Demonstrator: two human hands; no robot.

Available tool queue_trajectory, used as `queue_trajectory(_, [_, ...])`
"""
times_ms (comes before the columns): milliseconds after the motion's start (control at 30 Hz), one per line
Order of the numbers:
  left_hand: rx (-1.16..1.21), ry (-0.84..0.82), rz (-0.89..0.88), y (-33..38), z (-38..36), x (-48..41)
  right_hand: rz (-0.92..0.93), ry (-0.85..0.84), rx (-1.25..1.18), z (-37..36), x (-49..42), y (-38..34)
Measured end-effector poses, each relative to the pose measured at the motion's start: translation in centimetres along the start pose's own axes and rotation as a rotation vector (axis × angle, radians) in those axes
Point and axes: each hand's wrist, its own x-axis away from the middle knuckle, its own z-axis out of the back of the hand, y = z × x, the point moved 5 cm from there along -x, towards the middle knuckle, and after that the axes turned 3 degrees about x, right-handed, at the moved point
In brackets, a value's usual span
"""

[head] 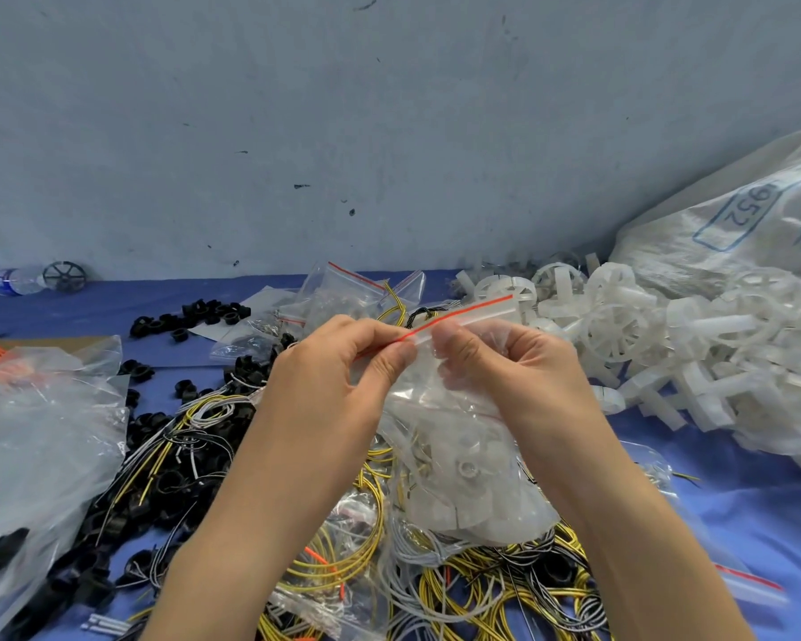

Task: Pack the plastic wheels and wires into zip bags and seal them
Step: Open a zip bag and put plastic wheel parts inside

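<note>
The zip bag (458, 455) is held in the air at the centre of the frame. Its clear film is slack and crinkled around a packed wheel (468, 469), white and hubbed; whether wires are also inside cannot be told. The closure strip (477, 309), a stiffer ridge marked with a red line, runs up toward the right. The left hand (338, 363) pinches this strip between thumb and forefinger, and the right hand (509, 367) pinches it just beside, fingers curled onto the film. The step in hand appears to be sealing. Hazards: misaligned ridges would likely close the track only in part; film or a spoke caught in the track would leave a gap; trapped air could reopen the seal under load. To the right lies a heap of loose wheels (667, 344), translucent white, rigid, with spokes. Below the bag, thin flexible wires (482, 589) in yellow, black and white form tangled loops. At the left are small black rings (167, 483) and a large limp clear bag (33, 432). A woven sack (736, 215) occupies the upper right. All rest on a blue cloth (736, 525).
</note>
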Motion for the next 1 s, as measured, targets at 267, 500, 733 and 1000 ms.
queue_trajectory(267, [-0.065, 0.017, -0.011, -0.3, 1.0, -0.1, 0.026, 0.044, -0.036, 1.0, -0.2, 0.0])
queue_trajectory(500, [-0.110, 0.015, -0.078, 0.4, 0.9, 0.0, 0.057, -0.017, 0.065, 0.3, -0.1, 0.0])
queue_trajectory(733, [-0.070, 0.024, -0.037, -1.1, 3.1, -0.4, 0.048, 0.080, -0.031, 1.6, -0.3, -0.3])
queue_trajectory(1000, [0.326, 0.087, 0.093, -2.2, 2.3, -0.7, 0.047, 0.022, -0.316, 1.1, -0.2, -0.3])
